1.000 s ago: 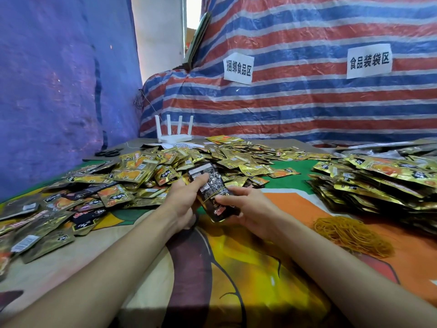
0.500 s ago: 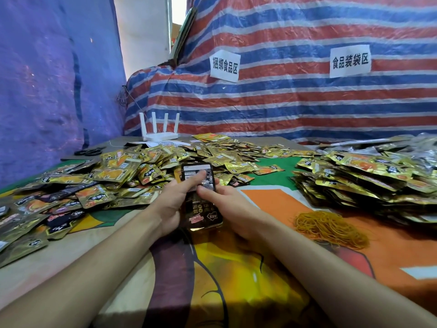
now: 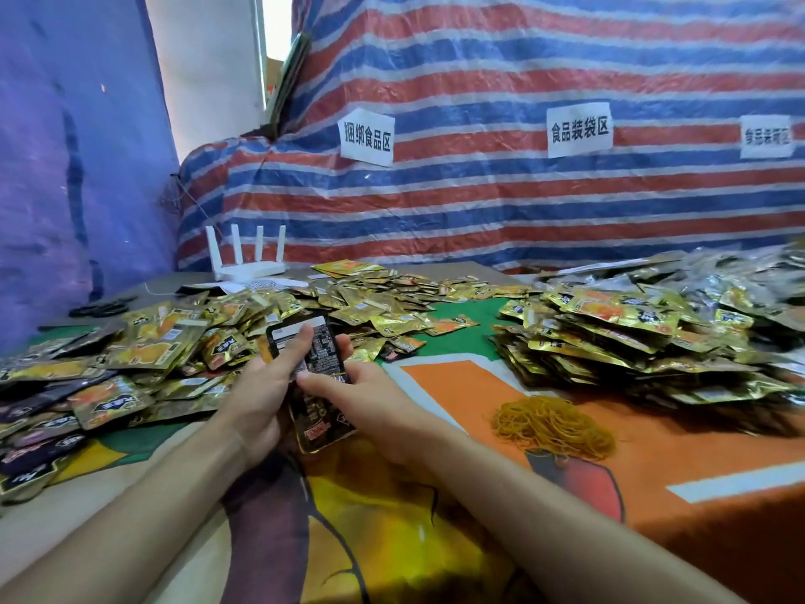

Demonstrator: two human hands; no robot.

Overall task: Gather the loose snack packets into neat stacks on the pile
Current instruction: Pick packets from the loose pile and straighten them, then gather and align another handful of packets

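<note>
Snack packets [image 3: 311,377], a small dark bunch, sit at centre frame, gripped from both sides: the left hand [image 3: 261,392] wraps them with fingers over the top packet, the right hand [image 3: 370,396] pinches their lower right edge. Loose gold packets [image 3: 165,342] sprawl at left; a stacked pile [image 3: 631,346] fills the right, rubber bands [image 3: 553,422] just below it.

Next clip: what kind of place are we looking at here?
Probably a makeshift food-packing workshop. Striped tarps serve as walls, paper signs mark work zones, and hundreds of snack packets are heaped on the table beside rubber bands. Both hands hold a stack.
</note>
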